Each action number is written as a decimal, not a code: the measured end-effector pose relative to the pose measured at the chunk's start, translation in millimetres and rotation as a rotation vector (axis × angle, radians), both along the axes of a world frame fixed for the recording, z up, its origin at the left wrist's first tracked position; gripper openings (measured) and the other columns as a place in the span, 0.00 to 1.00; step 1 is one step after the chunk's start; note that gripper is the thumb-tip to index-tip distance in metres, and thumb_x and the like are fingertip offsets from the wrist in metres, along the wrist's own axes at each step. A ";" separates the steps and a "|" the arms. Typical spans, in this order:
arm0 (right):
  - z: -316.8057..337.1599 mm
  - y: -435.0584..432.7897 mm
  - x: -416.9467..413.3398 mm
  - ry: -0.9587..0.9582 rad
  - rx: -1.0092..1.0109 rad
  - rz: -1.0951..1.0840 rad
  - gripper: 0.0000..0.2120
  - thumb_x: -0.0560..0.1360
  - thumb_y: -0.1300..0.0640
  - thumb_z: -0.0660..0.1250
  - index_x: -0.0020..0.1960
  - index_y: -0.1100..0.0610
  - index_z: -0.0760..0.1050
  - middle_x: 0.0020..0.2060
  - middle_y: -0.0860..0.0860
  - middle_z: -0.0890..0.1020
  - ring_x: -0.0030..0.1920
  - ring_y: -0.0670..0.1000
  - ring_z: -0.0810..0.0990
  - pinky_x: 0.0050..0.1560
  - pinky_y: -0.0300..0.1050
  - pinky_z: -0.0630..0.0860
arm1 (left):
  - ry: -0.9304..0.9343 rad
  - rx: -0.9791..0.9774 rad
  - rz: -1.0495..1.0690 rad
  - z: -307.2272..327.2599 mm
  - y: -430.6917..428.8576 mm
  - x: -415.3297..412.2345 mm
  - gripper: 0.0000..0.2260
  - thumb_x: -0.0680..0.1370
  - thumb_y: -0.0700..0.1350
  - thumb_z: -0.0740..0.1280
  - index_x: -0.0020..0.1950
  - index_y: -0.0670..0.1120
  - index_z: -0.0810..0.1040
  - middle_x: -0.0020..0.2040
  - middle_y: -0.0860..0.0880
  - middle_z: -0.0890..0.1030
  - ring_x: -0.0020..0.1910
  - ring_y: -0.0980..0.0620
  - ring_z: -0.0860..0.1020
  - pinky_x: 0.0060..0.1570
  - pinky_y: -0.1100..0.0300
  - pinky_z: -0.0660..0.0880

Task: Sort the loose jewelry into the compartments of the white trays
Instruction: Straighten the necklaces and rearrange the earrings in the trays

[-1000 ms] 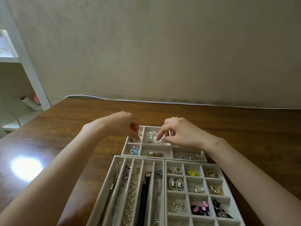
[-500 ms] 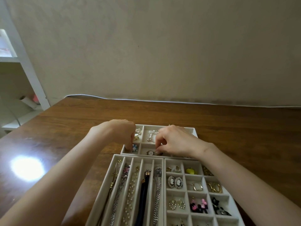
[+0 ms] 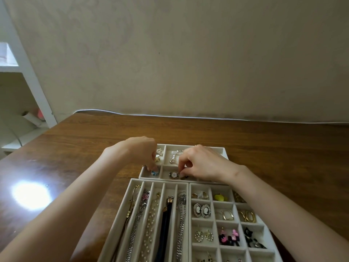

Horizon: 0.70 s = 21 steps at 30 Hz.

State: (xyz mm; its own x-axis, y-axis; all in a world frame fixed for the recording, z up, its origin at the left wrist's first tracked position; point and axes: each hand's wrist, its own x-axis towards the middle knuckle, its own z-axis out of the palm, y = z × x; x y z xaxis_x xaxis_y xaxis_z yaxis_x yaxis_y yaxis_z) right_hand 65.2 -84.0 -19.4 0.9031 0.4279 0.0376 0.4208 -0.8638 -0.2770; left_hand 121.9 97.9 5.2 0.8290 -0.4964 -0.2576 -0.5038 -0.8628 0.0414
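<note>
Three white trays lie on the wooden table. My left hand (image 3: 141,153) reaches into the front left compartment of the far small tray (image 3: 225,151), its curled fingertips pinching a blue stone ring (image 3: 155,173). In the middle front compartment, my right hand (image 3: 202,163) pinches the right end of a round pale-faced gold piece (image 3: 173,174) between thumb and forefinger. A pearl piece (image 3: 173,157) and a gold ring (image 3: 157,159) lie in the back compartments. The near left tray (image 3: 132,188) holds necklaces in long slots. Earrings fill the squares of the near right tray (image 3: 211,202).
The brown table (image 3: 85,148) runs back to a beige wall, with a white cable (image 3: 188,116) along its far edge. A white shelf unit (image 3: 34,86) stands at the left. Bright glare (image 3: 31,195) shows on the table's left side.
Both hands have drawn back from the far tray's rear compartments to its front row. The left now sits over the blue ring, the right over the round gold piece.
</note>
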 end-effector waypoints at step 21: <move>29.0 -60.1 -19.7 0.112 0.014 -0.179 0.02 0.72 0.53 0.71 0.43 0.46 0.80 0.39 0.44 0.78 0.39 0.41 0.74 0.39 0.36 0.69 | 0.200 -0.095 0.093 -2.1 24.9 23.4 0.11 0.68 0.55 0.74 0.35 0.57 0.73 0.36 0.57 0.75 0.34 0.61 0.71 0.35 0.66 0.67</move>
